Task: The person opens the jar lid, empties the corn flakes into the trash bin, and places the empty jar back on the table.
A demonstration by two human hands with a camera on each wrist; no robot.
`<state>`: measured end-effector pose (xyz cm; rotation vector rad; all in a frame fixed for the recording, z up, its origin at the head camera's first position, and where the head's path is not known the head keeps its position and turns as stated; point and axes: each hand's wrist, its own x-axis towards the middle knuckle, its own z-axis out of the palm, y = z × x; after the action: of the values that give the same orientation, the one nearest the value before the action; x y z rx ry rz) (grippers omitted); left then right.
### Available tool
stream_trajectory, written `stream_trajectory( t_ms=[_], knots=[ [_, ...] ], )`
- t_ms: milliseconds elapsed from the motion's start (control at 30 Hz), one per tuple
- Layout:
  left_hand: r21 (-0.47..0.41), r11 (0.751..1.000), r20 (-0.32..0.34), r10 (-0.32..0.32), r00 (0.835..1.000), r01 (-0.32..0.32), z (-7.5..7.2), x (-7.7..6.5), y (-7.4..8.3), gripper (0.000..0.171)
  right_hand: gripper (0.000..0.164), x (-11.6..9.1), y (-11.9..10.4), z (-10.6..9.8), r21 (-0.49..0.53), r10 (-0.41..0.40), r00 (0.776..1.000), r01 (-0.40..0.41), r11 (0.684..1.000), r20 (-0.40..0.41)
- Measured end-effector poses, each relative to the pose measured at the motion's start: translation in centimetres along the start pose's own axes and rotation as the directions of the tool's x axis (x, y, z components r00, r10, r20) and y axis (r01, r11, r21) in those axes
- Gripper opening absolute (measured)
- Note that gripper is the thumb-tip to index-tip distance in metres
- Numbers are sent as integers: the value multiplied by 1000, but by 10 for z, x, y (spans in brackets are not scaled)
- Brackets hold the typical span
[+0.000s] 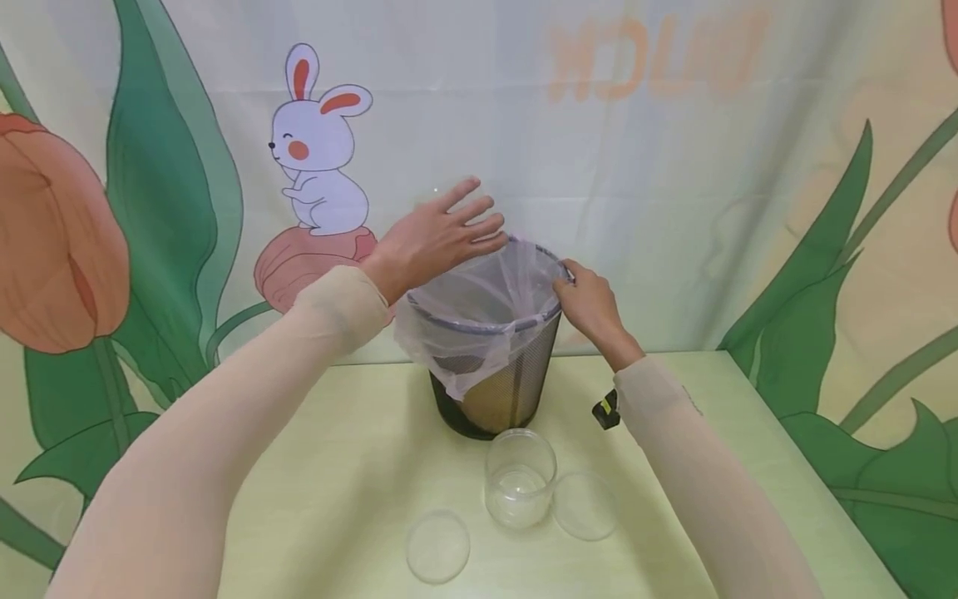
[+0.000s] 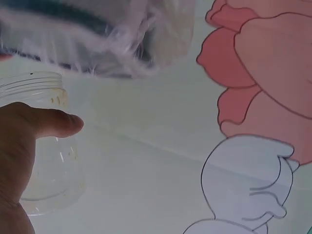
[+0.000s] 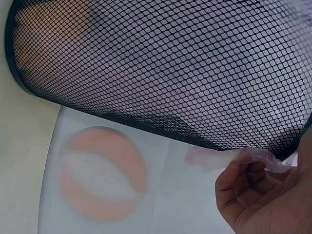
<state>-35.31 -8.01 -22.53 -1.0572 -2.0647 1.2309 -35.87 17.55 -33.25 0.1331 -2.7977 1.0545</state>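
My left hand (image 1: 441, 235) is raised above the far left side of the bin's rim. In the left wrist view it holds a clear jar (image 2: 56, 168) with brownish specks inside; from the head view the hand mostly hides this jar. A black mesh wastebasket (image 1: 535, 366) stands upright on the table, lined with a translucent bin bag (image 1: 479, 358) folded over its rim. Something tan shows through the mesh low down. At the rim's right side, my right hand (image 1: 595, 308) grips the edge and the bag, its fingers curled in the right wrist view.
In front of the bin a second clear jar (image 1: 521, 514) stands on the pale table (image 1: 314, 499). Two clear round lids lie flat: one lid (image 1: 437, 547) to its left, another lid (image 1: 586, 506) to its right. Behind hangs a printed curtain (image 1: 479, 116).
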Motion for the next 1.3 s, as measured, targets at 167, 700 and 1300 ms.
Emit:
stream_trajectory(
  t_ms=[167, 700, 1300],
  knots=[
    [8, 1000, 33, 27, 999, -27, 5, -2, 9, 98, 60, 1, 0, 1, -2, 2, 1000, -2, 1000, 1],
    [-208, 962, -65, -191, 979, 174, 6, -13, 3, 83, 60, 2, 1, 1, -15, 11, 1000, -11, 1000, 8],
    [-535, 777, -138, -469, 872, 333, 11, -25, -4, 77, 59, 0, -1, -1, -27, 6, 1000, -6, 1000, -17]
  ],
)
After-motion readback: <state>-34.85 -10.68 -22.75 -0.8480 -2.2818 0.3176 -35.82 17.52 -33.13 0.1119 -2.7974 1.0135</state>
